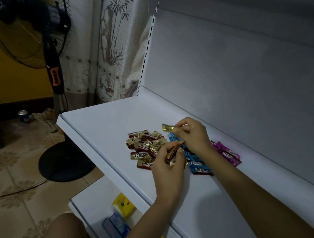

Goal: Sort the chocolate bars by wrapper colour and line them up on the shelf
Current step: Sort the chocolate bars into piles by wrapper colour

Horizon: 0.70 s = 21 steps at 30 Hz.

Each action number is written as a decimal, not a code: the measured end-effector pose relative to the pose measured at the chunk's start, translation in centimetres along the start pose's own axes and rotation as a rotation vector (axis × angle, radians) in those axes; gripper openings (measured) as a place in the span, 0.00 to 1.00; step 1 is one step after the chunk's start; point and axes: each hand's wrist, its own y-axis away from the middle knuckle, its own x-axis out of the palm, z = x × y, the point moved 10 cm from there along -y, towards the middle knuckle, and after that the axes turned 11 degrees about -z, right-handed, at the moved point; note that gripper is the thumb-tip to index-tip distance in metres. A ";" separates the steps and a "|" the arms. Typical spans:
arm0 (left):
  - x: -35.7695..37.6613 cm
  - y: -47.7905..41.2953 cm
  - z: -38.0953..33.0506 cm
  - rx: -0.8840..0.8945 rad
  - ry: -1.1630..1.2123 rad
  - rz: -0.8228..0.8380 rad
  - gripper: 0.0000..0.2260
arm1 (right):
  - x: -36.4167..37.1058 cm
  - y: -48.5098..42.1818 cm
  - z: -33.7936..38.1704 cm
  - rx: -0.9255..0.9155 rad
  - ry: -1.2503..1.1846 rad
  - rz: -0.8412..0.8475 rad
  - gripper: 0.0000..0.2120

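On the white shelf [104,119] lies a loose pile of gold and brown chocolate bars [145,145]. To its right lie several blue bars [198,164], partly hidden by my hands, and a few purple bars [226,153] near the back wall. My left hand [169,167] grips a small bunch of gold and brown bars [172,153] just above the shelf. My right hand [195,135] pinches one gold bar [167,127] by its end, held above the blue bars.
A standing fan [38,38] with a round black base [63,161] stands left of the shelf on the tiled floor, beside a can [23,115]. The lower shelf [96,198] holds a yellow packet [122,204] and blue packets [115,225]. My knee [65,229] is below.
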 end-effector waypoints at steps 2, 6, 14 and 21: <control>-0.1 0.0 -0.1 -0.002 0.012 -0.014 0.11 | 0.8 0.3 0.8 -0.104 0.062 0.038 0.04; -0.4 -0.3 -0.2 0.013 0.027 -0.041 0.10 | 2.2 1.8 2.2 -0.308 0.179 0.104 0.07; -0.3 -0.5 -0.2 0.037 0.009 -0.035 0.09 | 2.7 3.0 1.1 -0.212 0.102 0.196 0.11; 1.3 0.1 -0.4 0.111 -0.007 0.159 0.11 | -2.4 5.1 -1.7 0.282 -0.434 0.067 0.12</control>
